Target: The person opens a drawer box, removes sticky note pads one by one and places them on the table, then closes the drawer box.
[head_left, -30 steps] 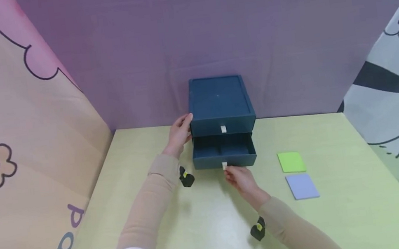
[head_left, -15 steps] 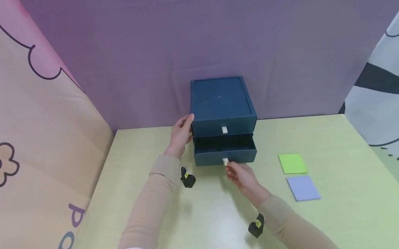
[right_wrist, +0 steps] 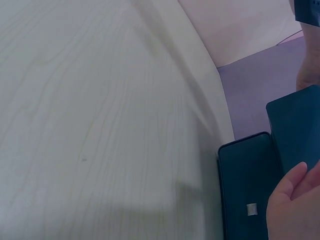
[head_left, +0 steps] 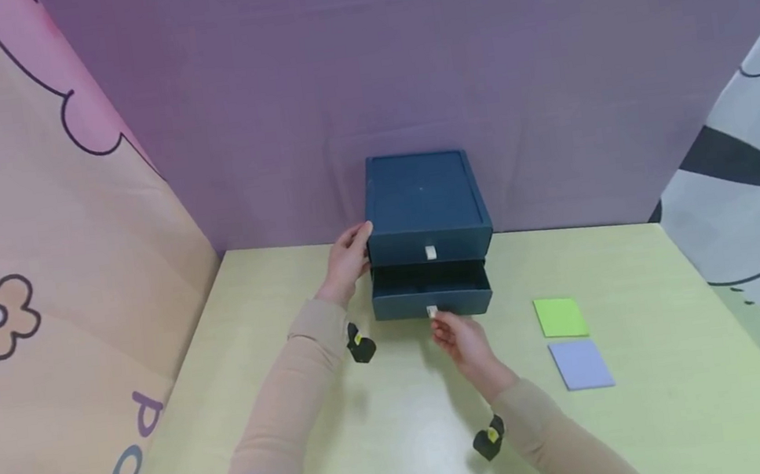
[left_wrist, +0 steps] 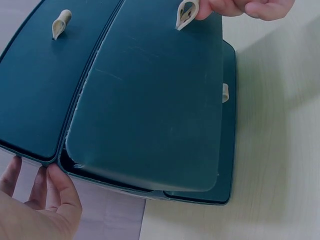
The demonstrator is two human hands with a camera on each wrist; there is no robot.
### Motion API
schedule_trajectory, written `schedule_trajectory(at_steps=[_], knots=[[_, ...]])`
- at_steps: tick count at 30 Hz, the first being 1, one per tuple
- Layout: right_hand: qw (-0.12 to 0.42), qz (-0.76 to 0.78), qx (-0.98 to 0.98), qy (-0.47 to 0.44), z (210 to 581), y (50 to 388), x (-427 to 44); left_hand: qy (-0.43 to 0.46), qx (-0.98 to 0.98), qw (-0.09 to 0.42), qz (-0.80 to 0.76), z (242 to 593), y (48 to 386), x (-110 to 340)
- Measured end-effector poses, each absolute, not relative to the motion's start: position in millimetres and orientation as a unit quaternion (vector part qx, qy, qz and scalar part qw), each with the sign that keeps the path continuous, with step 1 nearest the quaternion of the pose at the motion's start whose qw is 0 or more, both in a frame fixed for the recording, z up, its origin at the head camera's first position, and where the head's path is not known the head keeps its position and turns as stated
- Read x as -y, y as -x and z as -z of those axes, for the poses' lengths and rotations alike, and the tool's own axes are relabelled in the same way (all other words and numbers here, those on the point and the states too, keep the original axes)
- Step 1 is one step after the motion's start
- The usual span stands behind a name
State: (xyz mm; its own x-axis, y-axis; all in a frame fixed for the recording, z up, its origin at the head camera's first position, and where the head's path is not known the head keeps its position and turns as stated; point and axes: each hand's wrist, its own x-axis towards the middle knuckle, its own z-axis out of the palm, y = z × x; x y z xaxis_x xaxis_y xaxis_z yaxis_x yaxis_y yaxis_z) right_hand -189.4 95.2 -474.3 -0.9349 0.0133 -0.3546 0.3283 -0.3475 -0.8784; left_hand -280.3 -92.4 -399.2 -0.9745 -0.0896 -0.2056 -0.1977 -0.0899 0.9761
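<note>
A dark blue drawer cabinet [head_left: 423, 192] stands at the back of the table. Its middle drawer [left_wrist: 145, 95] is pulled partway out, and the part of its inside that shows holds nothing. My right hand [head_left: 463, 344] pinches that drawer's pale loop pull [left_wrist: 187, 14] between thumb and fingers. With fairly straight fingers, my left hand [head_left: 346, 263] presses on the cabinet's left side by the front edge. The top drawer [left_wrist: 37, 75] is closed. In the left wrist view the bottom drawer [left_wrist: 229, 130] shows only partly, behind the pulled-out one.
A green square pad [head_left: 561, 317] and a lilac square pad [head_left: 581, 364] lie on the pale table [head_left: 680, 358], right of the cabinet. A purple cloth backdrop [head_left: 250, 110] rises right behind the table, with printed cloths along both sides.
The middle drawer has slid a little way into the cabinet, my right hand moving with it, mostly in the first half second. My left hand has stayed on the cabinet's side.
</note>
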Motion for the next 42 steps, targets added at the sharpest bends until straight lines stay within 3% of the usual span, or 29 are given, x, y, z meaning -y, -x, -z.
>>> schedule_trajectory(at_steps=[42], knots=[[0.087, 0.8, -0.571, -0.165, 476, 217, -93, 0.104, -0.671, 0.041, -0.733, 401, 280, 93]])
